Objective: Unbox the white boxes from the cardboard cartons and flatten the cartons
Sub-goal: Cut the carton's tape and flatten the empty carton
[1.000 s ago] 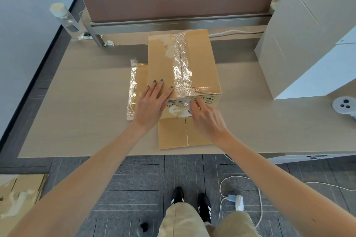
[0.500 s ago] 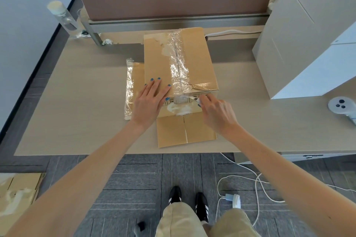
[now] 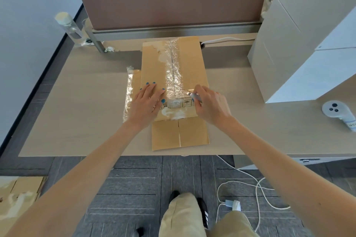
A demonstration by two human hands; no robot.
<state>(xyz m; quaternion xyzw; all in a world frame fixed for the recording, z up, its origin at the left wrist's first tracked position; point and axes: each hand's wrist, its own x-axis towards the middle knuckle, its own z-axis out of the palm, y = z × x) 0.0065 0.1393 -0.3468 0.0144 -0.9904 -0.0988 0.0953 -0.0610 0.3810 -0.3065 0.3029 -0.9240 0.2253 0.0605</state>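
A brown cardboard carton [image 3: 153, 67] stands on the desk [image 3: 77, 106], its top seam covered by wrinkled clear tape [image 3: 173, 69]. Its near flaps [image 3: 179, 134] lie open flat toward the desk's front edge, and a taped flap [image 3: 132, 90] sticks out on the left. My left hand [image 3: 147, 102] rests flat on the carton's near left top, fingers straight. My right hand [image 3: 210, 105] is at the near right top corner, pinching a loose end of the clear tape. Large white boxes [image 3: 300, 48] stand at the right.
A brown divider panel [image 3: 169, 0] runs along the back of the desk. A clear bottle [image 3: 71, 29] stands at the back left. A white round device [image 3: 335, 111] lies at the right. Flattened cardboard [image 3: 21, 198] and white cables [image 3: 256, 184] lie on the floor.
My right hand has moved from the carton's near front face up to its right top corner and taken hold of the tape end. My left hand stays flat on the carton.
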